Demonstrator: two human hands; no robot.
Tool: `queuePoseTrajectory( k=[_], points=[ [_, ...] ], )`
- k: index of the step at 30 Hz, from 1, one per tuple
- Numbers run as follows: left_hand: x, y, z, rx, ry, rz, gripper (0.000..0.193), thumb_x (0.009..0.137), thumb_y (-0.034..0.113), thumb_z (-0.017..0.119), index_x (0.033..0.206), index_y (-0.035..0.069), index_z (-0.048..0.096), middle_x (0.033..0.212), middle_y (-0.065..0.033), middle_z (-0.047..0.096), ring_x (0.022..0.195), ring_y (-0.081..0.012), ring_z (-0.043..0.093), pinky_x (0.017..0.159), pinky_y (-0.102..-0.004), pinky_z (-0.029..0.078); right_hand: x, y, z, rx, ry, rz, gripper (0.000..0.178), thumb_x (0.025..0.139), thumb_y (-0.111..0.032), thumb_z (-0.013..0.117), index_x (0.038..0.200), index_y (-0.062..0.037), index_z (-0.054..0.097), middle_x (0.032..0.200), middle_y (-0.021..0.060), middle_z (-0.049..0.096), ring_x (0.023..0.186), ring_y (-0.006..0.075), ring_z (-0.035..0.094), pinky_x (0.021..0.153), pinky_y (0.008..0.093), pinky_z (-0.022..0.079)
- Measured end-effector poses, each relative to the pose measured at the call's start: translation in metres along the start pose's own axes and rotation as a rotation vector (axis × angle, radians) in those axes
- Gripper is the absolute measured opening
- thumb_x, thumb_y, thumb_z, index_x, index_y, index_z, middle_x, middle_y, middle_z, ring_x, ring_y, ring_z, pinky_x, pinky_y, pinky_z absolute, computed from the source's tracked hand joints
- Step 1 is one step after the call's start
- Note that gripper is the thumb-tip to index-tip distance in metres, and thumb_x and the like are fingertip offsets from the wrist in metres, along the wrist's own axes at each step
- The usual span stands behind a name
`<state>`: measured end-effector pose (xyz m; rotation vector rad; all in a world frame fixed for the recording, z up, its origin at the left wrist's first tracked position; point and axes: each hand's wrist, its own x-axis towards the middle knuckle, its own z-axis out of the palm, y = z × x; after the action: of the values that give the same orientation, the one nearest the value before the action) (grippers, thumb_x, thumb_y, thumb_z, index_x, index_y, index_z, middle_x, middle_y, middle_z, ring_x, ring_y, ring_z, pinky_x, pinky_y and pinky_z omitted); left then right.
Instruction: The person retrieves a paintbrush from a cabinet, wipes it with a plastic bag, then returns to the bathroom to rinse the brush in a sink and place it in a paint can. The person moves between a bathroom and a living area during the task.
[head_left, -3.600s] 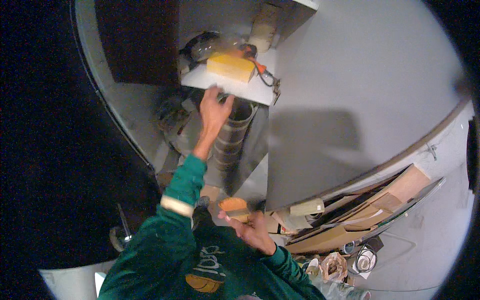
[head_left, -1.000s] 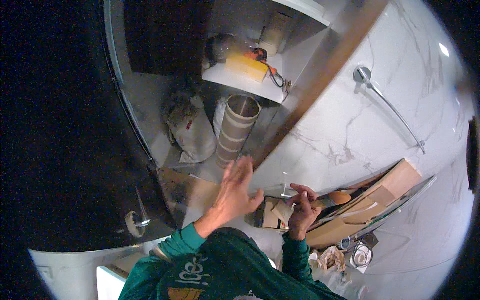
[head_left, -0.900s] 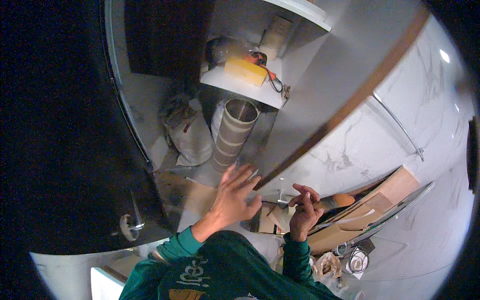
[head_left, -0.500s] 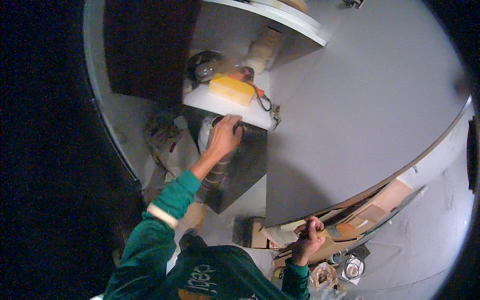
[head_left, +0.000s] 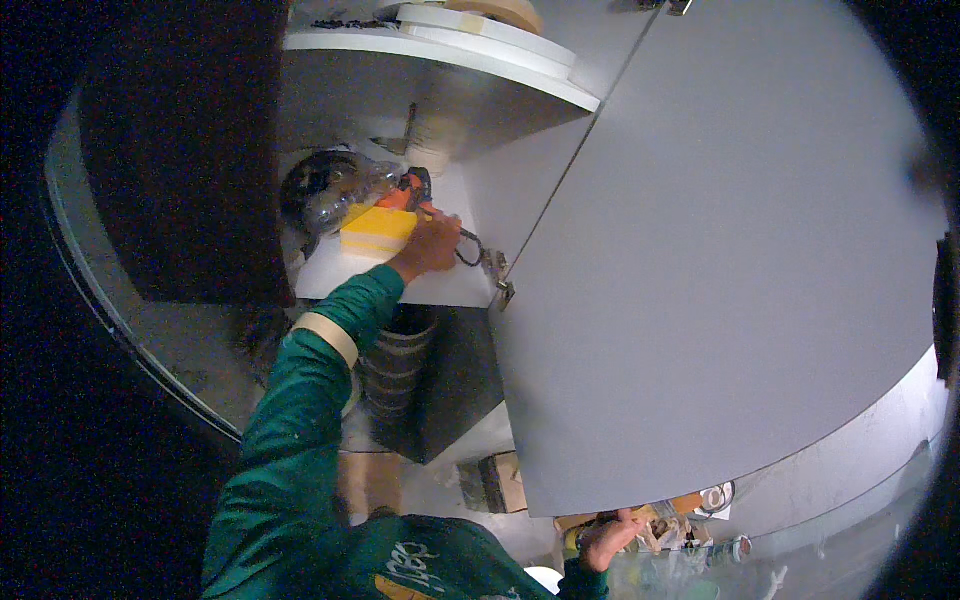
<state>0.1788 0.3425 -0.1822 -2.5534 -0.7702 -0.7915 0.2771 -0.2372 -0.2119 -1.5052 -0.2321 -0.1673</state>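
Note:
My left hand reaches onto the white cabinet shelf. Its blurred fingers curl at the near end of an orange and black power tool, where a dark cord loops off. Just left of the hand lies a yellow block with paler sides. Below the lower edge of the grey door, my right hand is closed around what looks like a brush-like tool with an orange-brown end. Its grip is partly hidden by the fingers.
A clear plastic bag and dark round items lie behind the block. The large grey door stands at the right, with a metal hinge. A ribbed dark cylinder stands under the shelf. White edging rolls rest above.
My left hand has moved up from the dark cylinder below the shelf to the orange tool on it. The view has shifted. My right hand sits lower, beneath the door edge.

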Motion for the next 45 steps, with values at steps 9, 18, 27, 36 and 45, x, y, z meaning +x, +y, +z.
queuePoseTrajectory(
  k=[9,18,27,36,45],
  points=[
    [0.02,-0.033,-0.001,-0.012,-0.038,-0.129,0.029,0.072,0.019,0.065,0.1,0.016,0.063,0.093,-0.0107,0.062,0.095,-0.0353,0.058,0.077,-0.0591,0.047,-0.006,-0.018,-0.005,0.199,0.151,0.108,0.019,0.084,-0.01,0.064,0.095,-0.0015,0.051,0.088,0.0072,0.057,0.076,0.0169,0.057,0.064,0.0317,0.048],
    [0.034,-0.064,-0.004,-0.126,-0.23,-0.368,0.04,0.072,0.014,0.071,0.107,-0.001,0.059,0.104,-0.0165,0.065,0.1,-0.0359,0.064,0.08,-0.046,0.053,-0.012,-0.032,-0.04,0.244,0.087,0.091,0.016,0.084,-0.006,0.063,0.096,-0.0033,0.053,0.083,0.0071,0.059,0.061,0.0175,0.055,0.053,0.0315,0.049],
    [0.036,-0.045,-0.054,-0.01,-0.387,-0.118,0.033,0.071,0.017,0.069,0.099,0.0,0.065,0.109,-0.0212,0.063,0.095,-0.0363,0.065,0.084,-0.0436,0.053,-0.011,-0.034,-0.046,0.228,0.1,0.163,0.008,0.087,-0.009,0.061,0.087,-0.0031,0.055,0.07,0.0051,0.055,0.053,0.0157,0.052,0.049,0.0296,0.045],
    [-0.05,0.123,-0.275,-0.907,0.691,-0.112,0.046,0.078,0.012,0.069,0.119,-0.005,0.057,0.117,-0.0197,0.062,0.102,-0.0297,0.063,0.094,-0.0383,0.047,0.004,-0.053,-0.038,0.219,-0.057,0.094,0.022,0.091,-0.019,0.059,0.094,0.0021,0.065,0.084,0.0113,0.07,0.052,0.0121,0.055,0.048,0.0246,0.038],
    [-0.087,0.308,-0.399,-1.062,1.062,0.265,0.089,0.074,0.034,0.076,0.141,-0.001,0.029,0.14,-0.0297,0.037,0.125,-0.045,0.043,0.107,-0.0515,0.035,-0.004,-0.061,-0.036,0.376,-0.109,0.118,0.02,0.093,-0.013,0.056,0.098,0.005,0.063,0.088,0.0154,0.07,0.056,0.0144,0.057,0.053,0.0257,0.046]
  ],
)
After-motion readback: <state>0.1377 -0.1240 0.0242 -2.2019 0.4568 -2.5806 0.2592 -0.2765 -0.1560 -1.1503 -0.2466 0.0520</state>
